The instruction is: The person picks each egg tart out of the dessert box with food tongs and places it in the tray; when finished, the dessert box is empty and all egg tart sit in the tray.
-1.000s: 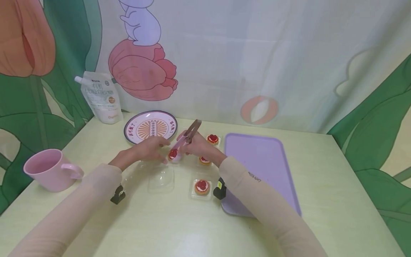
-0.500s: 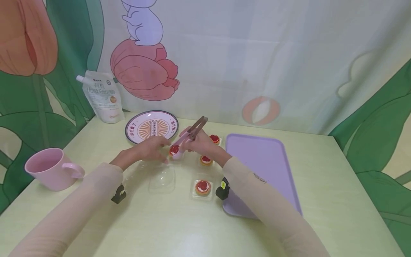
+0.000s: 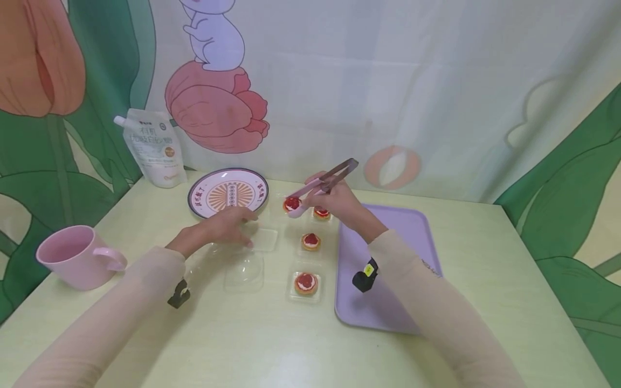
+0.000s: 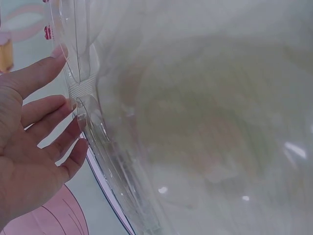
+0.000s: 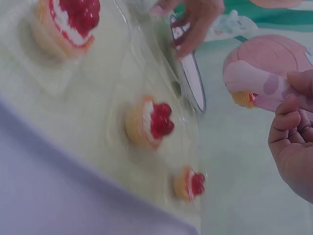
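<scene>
My right hand (image 3: 337,199) grips pink-tipped metal tongs (image 3: 322,186) over the back of the table. Between the tong tips is a small fruit tart (image 3: 292,204) with red berries and white cream; in the right wrist view the pink tips largely hide this tart (image 5: 243,99). My left hand (image 3: 228,225) is at the left, beside clear plastic boxes. Seen from the left wrist, its loosely bent fingers lie at the edge of a clear plastic box (image 4: 83,88); whether they press on it I cannot tell.
Several more tarts stand in a column, the nearest tart (image 3: 305,283) in a clear tray. A purple tray (image 3: 349,307) lies right of them. At the left are a pink mug (image 3: 73,258), a patterned plate (image 3: 204,199) and a white pouch (image 3: 154,151).
The tongs and tart have risen away from beside my left hand, moving right and toward the back, uncovering a clear box there. My left hand has stayed in place.
</scene>
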Action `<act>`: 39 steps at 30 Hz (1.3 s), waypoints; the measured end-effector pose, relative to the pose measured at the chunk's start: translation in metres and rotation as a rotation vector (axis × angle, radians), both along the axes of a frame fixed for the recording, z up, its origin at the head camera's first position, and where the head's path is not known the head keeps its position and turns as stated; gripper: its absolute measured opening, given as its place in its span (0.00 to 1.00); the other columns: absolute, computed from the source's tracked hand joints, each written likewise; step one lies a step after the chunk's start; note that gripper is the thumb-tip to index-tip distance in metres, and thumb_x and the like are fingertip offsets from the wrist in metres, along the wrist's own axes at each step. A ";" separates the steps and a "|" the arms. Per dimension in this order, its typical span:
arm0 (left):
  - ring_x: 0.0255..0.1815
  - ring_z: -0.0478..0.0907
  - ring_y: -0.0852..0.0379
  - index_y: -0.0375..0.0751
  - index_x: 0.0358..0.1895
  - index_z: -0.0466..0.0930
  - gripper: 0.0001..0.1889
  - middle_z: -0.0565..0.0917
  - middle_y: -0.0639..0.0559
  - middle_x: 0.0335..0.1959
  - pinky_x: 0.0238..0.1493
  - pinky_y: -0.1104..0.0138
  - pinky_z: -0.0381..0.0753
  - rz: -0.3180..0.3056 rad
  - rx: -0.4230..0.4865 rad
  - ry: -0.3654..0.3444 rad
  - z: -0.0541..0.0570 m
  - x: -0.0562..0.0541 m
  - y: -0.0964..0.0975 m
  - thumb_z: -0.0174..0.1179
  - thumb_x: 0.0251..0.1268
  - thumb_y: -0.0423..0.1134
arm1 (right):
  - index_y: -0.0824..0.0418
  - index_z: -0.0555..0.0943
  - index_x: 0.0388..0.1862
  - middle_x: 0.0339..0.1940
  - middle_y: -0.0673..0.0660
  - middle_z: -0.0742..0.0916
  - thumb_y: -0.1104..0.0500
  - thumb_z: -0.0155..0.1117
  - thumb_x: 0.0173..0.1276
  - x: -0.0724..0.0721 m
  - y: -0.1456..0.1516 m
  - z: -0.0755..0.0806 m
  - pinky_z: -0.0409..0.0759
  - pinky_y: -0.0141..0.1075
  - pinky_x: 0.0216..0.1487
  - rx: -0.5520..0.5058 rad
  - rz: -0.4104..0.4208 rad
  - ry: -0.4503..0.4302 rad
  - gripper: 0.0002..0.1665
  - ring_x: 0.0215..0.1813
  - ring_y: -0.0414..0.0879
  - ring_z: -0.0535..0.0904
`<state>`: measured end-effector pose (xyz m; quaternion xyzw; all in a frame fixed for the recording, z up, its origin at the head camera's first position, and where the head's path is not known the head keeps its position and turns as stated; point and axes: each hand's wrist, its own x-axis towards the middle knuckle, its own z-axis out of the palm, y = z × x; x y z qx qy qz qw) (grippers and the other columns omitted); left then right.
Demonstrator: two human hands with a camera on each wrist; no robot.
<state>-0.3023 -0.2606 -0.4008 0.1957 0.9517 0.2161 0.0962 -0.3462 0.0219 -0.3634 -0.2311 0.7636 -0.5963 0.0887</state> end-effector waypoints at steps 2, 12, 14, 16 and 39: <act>0.63 0.75 0.35 0.26 0.63 0.74 0.34 0.79 0.32 0.62 0.67 0.47 0.73 -0.005 -0.001 0.008 -0.001 0.000 0.001 0.75 0.52 0.37 | 0.69 0.76 0.54 0.23 0.48 0.82 0.70 0.68 0.59 -0.001 0.014 0.002 0.72 0.31 0.29 -0.026 -0.010 -0.009 0.23 0.25 0.41 0.72; 0.64 0.75 0.35 0.26 0.63 0.74 0.34 0.78 0.32 0.62 0.67 0.47 0.72 -0.002 -0.002 0.002 0.001 0.001 0.000 0.75 0.53 0.37 | 0.69 0.76 0.54 0.25 0.47 0.80 0.68 0.65 0.64 -0.007 0.093 0.004 0.78 0.30 0.37 0.055 -0.143 0.050 0.19 0.31 0.42 0.75; 0.64 0.75 0.35 0.26 0.63 0.74 0.34 0.78 0.31 0.62 0.67 0.46 0.72 -0.006 -0.002 0.002 0.002 0.001 0.000 0.75 0.53 0.37 | 0.69 0.76 0.54 0.27 0.48 0.81 0.67 0.65 0.65 -0.007 0.106 0.001 0.79 0.29 0.39 0.093 -0.178 0.056 0.18 0.33 0.42 0.76; 0.64 0.75 0.35 0.26 0.63 0.74 0.35 0.78 0.31 0.62 0.67 0.46 0.72 -0.007 0.002 0.003 0.002 0.001 -0.001 0.75 0.53 0.37 | 0.70 0.76 0.55 0.30 0.50 0.82 0.66 0.65 0.66 -0.008 0.117 -0.003 0.80 0.28 0.39 0.121 -0.206 0.054 0.19 0.35 0.43 0.77; 0.62 0.76 0.35 0.25 0.62 0.74 0.34 0.79 0.31 0.61 0.66 0.46 0.73 -0.015 0.001 0.017 0.000 0.002 0.001 0.75 0.53 0.37 | 0.72 0.73 0.57 0.35 0.55 0.80 0.68 0.66 0.64 -0.018 0.143 -0.044 0.75 0.29 0.35 0.189 -0.281 -0.035 0.23 0.31 0.40 0.74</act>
